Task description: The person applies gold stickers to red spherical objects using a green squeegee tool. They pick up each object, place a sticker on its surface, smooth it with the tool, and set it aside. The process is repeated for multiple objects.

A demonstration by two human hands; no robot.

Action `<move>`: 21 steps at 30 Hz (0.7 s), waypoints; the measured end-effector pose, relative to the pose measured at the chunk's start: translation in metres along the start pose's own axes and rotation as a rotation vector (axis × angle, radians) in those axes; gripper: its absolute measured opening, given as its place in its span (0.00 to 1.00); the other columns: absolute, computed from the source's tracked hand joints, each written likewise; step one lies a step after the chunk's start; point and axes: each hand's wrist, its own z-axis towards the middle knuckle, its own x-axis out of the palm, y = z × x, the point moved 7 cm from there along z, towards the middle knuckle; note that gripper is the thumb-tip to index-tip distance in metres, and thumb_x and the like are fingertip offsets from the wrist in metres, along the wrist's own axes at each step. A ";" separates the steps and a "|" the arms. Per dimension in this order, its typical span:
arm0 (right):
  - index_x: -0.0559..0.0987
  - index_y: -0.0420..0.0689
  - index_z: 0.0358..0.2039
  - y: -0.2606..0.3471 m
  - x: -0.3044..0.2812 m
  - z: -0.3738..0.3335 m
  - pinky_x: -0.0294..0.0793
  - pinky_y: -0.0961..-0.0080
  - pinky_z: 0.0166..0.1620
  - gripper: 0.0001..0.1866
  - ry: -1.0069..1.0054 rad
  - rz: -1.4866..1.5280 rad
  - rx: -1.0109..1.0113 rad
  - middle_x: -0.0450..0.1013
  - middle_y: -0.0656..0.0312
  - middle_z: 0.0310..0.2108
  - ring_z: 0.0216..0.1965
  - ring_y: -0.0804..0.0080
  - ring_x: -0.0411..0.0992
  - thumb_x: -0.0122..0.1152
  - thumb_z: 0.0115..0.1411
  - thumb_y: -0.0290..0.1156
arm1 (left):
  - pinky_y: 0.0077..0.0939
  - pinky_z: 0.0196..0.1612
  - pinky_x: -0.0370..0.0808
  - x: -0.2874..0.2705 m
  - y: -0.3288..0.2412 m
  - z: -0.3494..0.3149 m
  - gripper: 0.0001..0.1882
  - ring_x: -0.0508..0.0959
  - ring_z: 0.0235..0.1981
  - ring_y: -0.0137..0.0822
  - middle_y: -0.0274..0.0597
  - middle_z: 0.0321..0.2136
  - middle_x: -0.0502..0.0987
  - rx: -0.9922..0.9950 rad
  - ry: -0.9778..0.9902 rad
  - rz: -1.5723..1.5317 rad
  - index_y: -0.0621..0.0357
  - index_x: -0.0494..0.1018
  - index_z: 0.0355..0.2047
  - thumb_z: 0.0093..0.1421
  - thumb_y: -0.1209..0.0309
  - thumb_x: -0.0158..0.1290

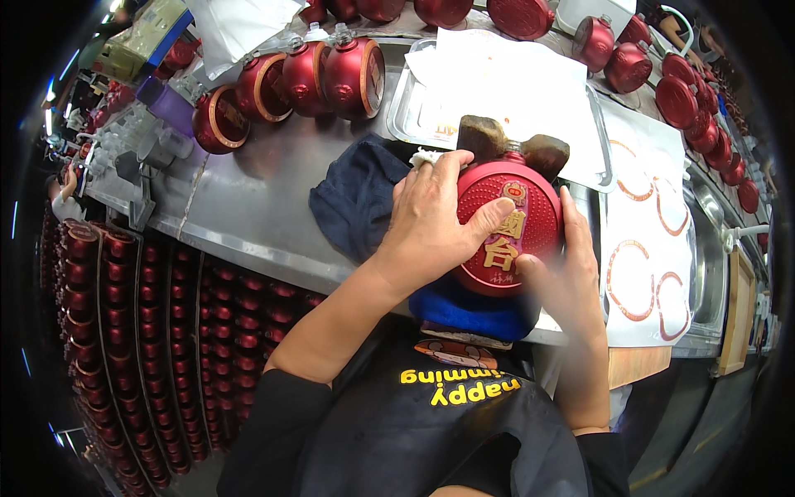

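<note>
A round, flat-faced red bottle (474, 195) with raised gold characters lies face up in front of me, its neck pointing away. My left hand (443, 207) grips its left side, the thumb pressed on the face. A small white wad (425, 157) shows at the left fingertips. Around the right edge curls my right hand (571, 269), its thumb on the lower face; that hand is partly blurred. Two brown blocks (481, 137) flank the neck. Beneath the bottle's near edge is a bright blue cloth (472, 311).
A crumpled dark blue cloth (356, 199) lies left of the bottle on the metal table (248, 199). Beyond is a clear tray (404, 108) with white sheets (522, 83). Curved orange strips (629, 277) sit on backing sheets at right. Red bottles (352, 79) stand at the back left; racks (149, 331) hold several more.
</note>
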 end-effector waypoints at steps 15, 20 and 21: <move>0.57 0.33 0.72 -0.006 0.003 -0.001 0.61 0.55 0.68 0.52 -0.008 0.026 -0.003 0.63 0.38 0.64 0.66 0.44 0.63 0.75 0.57 0.45 | 0.50 0.57 0.67 0.010 0.004 0.022 0.31 0.78 0.47 0.54 0.56 0.41 0.79 -0.017 0.071 0.010 0.63 0.73 0.47 0.64 0.44 0.57; 0.57 0.33 0.72 -0.006 0.003 -0.001 0.61 0.55 0.68 0.52 -0.005 0.046 0.002 0.63 0.38 0.64 0.66 0.44 0.63 0.75 0.57 0.45 | 0.50 0.56 0.67 0.008 0.004 0.022 0.30 0.78 0.47 0.54 0.56 0.41 0.79 -0.019 0.080 -0.008 0.63 0.73 0.47 0.65 0.44 0.57; 0.57 0.33 0.72 -0.004 0.003 0.000 0.61 0.55 0.68 0.52 -0.005 0.034 -0.006 0.63 0.38 0.64 0.66 0.44 0.63 0.74 0.57 0.45 | 0.50 0.55 0.68 0.009 0.004 0.023 0.30 0.78 0.47 0.54 0.56 0.40 0.79 -0.016 0.084 -0.002 0.63 0.73 0.47 0.65 0.44 0.56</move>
